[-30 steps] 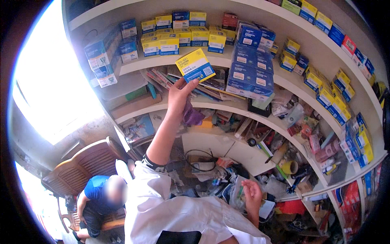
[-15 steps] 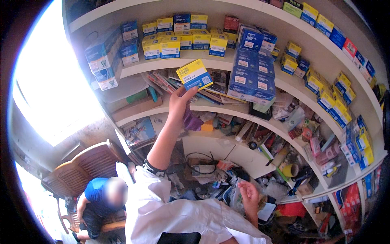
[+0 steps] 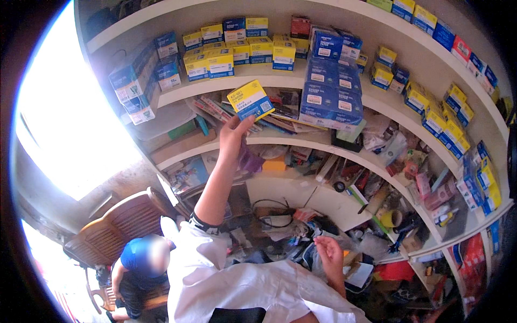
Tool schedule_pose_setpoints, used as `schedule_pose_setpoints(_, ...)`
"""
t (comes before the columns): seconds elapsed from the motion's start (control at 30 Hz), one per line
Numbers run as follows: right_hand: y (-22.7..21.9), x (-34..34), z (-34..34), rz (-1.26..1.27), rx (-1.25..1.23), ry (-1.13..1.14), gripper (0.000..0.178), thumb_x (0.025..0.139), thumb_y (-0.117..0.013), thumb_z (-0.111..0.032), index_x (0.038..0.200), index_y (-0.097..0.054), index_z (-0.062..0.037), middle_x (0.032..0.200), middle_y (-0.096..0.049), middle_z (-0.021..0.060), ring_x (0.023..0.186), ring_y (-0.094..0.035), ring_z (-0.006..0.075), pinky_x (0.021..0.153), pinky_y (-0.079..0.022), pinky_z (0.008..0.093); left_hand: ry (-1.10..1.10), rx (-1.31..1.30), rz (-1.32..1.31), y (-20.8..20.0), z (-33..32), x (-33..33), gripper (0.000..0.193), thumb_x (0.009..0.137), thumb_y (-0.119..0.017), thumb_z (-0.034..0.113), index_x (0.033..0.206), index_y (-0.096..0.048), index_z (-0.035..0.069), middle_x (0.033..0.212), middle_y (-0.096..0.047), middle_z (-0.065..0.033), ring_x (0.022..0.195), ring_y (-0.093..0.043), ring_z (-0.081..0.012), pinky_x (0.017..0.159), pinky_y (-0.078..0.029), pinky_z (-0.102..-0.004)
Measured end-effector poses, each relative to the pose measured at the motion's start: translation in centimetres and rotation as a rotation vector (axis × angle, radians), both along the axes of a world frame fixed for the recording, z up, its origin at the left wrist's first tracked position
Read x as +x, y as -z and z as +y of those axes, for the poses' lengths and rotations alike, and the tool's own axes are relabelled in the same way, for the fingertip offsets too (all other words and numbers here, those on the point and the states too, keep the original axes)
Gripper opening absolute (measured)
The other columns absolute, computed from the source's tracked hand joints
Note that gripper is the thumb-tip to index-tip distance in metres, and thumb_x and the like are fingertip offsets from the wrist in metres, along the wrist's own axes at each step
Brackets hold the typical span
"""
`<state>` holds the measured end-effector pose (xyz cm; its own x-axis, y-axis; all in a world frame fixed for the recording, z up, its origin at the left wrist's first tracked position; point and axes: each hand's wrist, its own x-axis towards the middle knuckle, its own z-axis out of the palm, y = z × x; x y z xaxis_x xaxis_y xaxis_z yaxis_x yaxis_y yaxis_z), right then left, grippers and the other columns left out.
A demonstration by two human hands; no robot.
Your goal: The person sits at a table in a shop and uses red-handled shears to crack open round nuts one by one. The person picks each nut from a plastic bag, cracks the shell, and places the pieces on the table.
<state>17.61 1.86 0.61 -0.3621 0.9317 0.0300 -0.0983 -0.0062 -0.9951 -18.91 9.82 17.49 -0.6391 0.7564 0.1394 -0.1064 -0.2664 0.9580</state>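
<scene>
My left hand [image 3: 232, 134] is raised in front of the shelves, its fingers closed on the lower edge of a small yellow, white and blue cardboard box [image 3: 251, 100]. The box is tilted, with its printed side facing me. Beside that wrist hangs a purple cloth-like thing [image 3: 249, 160]; I cannot tell whether the hand holds it. Lower right, my right hand [image 3: 329, 255] is over the cluttered lower area, fingers apart and loosely bent, with nothing visible in them. Similar yellow and blue boxes [image 3: 221, 62] stand stacked on the shelf beyond the held box.
Blue boxes [image 3: 331, 102] are stacked right of the held box. A curved white shelf [image 3: 285, 82] runs across, with books and loose packets below. A yellow cup [image 3: 391, 218] lies at right. At lower left a person in a blue shirt [image 3: 134, 257] sits on a wooden bench [image 3: 126, 223].
The view has shifted slightly, so the shelves sit a little differently. My left hand still holds the box, now slightly further left and lower in the picture. My right hand stays nearly in place.
</scene>
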Motion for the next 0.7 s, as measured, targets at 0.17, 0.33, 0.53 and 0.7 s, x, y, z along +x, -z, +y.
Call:
schedule_pose_setpoints(0.17,0.1,0.1,-0.1,-0.029,-0.029,0.002,0.019,0.088,-0.059,-0.004,0.107,-0.058,0.0013,0.104,-0.065,0.0097,0.096,-0.060,0.0136,0.084,-0.046,0.0253,-0.063,0.076,0.092,0.2,1.4,-1.4,0.041,0.079,-0.072,0.022,0.108,-0.060,-0.005,0.098,-0.065,-0.0068,0.086,-0.058,-0.0120,0.078,-0.043,-0.0245)
schedule_pose_setpoints(0.33,0.6,0.1,-0.4,0.003,-0.021,-0.017,0.020,0.088,-0.061,-0.006,0.107,-0.058,0.0007,0.103,-0.065,0.0093,0.095,-0.060,0.0131,0.082,-0.046,0.0248,-0.088,0.185,0.176,-2.0,2.9,-2.8,0.042,0.078,-0.074,0.022,0.108,-0.060,-0.004,0.101,-0.065,-0.0082,0.091,-0.058,-0.0125,0.083,-0.043,-0.0251)
schedule_pose_setpoints(0.53,1.1,0.2,-1.3,0.007,-0.027,-0.016,0.021,0.088,-0.062,-0.007,0.107,-0.058,0.0005,0.103,-0.064,0.0082,0.094,-0.059,0.0120,0.082,-0.046,0.0249,-0.096,0.242,0.260,-3.9,4.4,-4.0,0.041,0.078,-0.073,0.019,0.109,-0.059,-0.004,0.101,-0.064,-0.0083,0.091,-0.059,-0.0130,0.082,-0.043,-0.0238)
schedule_pose_setpoints(0.7,2.3,1.0,-1.3,-0.035,-0.010,-0.010,0.020,0.089,-0.062,-0.012,0.106,-0.059,-0.0016,0.102,-0.064,0.0060,0.094,-0.060,0.0126,0.083,-0.047,0.0265,-0.213,0.021,0.480,-3.5,8.6,-5.9,0.080,0.067,-0.077,0.048,0.123,-0.053,-0.005,0.110,-0.063,-0.0156,0.099,-0.060,-0.0245,0.090,-0.043,-0.0325)
